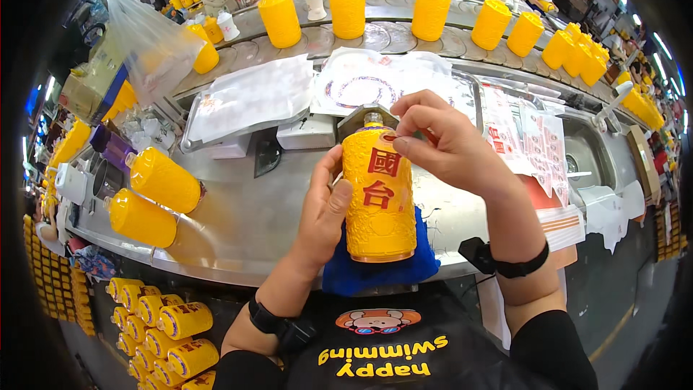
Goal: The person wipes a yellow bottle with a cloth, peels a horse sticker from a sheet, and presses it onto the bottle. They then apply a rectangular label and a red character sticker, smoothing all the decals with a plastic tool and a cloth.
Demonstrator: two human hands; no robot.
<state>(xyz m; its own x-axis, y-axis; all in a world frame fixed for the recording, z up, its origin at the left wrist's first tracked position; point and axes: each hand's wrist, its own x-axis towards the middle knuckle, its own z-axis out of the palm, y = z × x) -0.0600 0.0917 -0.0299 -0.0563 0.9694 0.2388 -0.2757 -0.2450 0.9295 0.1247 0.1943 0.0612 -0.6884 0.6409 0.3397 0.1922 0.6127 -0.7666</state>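
Note:
A yellow embossed bottle (pixel 379 202) with red lettering and a clear neck lies before me on a blue cloth (pixel 346 278) at the bench's front edge. My left hand (pixel 325 206) is wrapped round its left side, thumb on the front. Near the bottle's shoulder, the fingers of my right hand (pixel 440 137) are pinched at a small dark red spot; whatever they hold is too small to make out. Behind the neck stands a dark angular metal piece (pixel 354 117). Beyond it a white decal sheet (pixel 361 87) with a ring pattern lies on a tray.
Two yellow bottles (pixel 166 180) lie at the left of the steel bench (pixel 238 217). A conveyor (pixel 390 35) carries several yellow bottles across the back. To the right are decal sheets (pixel 545 144) and a sink (pixel 581 148). Stacked bottles (pixel 184 321) stand low at the left. Other people work beyond.

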